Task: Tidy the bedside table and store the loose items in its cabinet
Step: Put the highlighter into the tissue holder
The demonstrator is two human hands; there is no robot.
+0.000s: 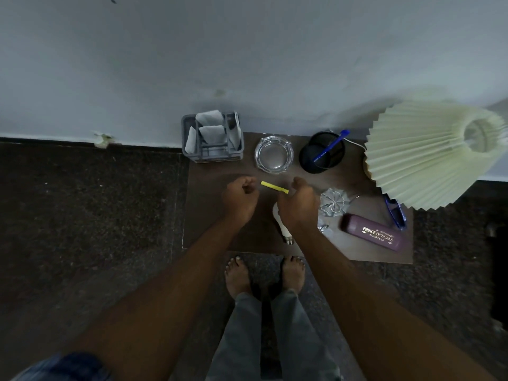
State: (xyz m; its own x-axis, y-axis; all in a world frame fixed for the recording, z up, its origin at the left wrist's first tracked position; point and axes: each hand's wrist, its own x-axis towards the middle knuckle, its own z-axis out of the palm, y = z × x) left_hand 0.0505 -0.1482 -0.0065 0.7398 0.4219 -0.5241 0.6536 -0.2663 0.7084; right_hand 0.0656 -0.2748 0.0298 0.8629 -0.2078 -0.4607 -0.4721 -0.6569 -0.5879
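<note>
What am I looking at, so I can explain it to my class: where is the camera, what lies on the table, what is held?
No machine: a camera on a person's head looks down at their bare arms. On the brown bedside table stand a grey plastic caddy, a clear glass ashtray, a black mesh cup holding a blue pen, and a cream pleated lampshade. Nearer lie a white light bulb, a maroon spectacle case and blue-framed glasses. The right hand seems to pinch a thin yellow stick; the left hand is curled beside its other end, contact unclear.
</note>
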